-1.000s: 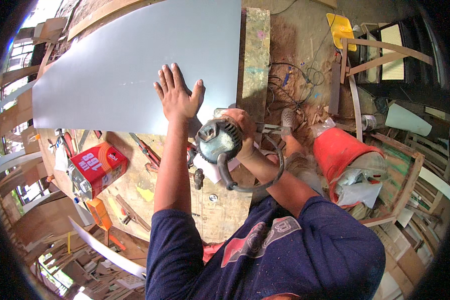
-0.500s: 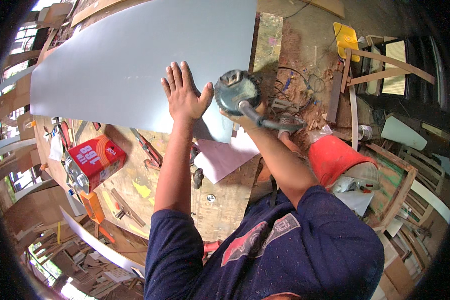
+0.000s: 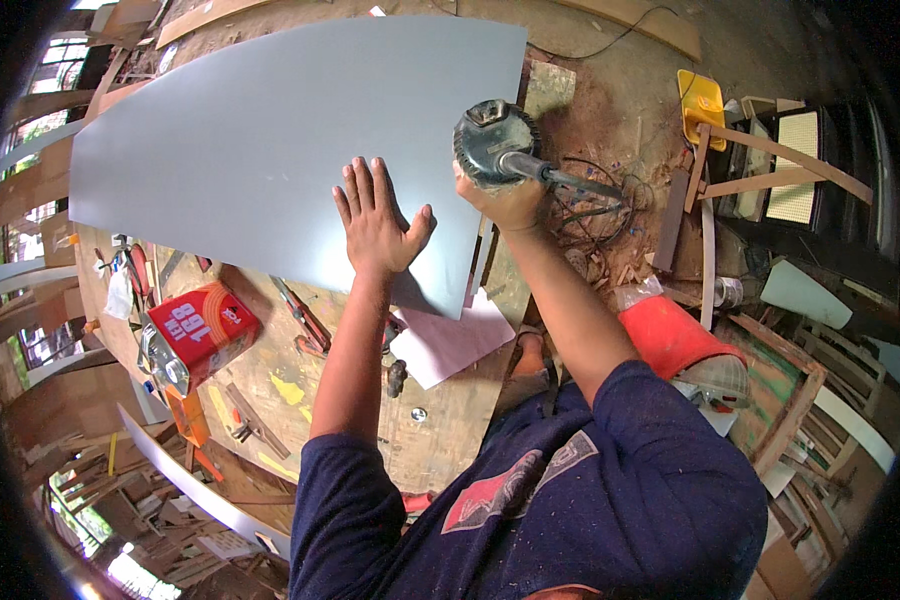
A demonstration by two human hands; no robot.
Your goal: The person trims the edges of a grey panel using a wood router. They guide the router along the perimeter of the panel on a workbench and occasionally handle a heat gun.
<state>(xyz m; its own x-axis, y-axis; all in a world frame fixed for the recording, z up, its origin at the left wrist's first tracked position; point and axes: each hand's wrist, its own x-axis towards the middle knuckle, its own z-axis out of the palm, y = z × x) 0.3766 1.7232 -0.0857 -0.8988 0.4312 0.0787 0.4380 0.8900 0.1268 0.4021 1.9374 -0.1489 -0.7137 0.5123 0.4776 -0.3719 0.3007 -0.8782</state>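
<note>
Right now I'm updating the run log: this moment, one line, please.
left hand: palm down on grey sheet | right hand: gripping power tool | red can: on workbench

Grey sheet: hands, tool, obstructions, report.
Left hand palm-down on grey sheet. Right hand gripping corded power tool at sheet's right edge. Pink paper at sheet's near corner, clear of both hands.
</note>
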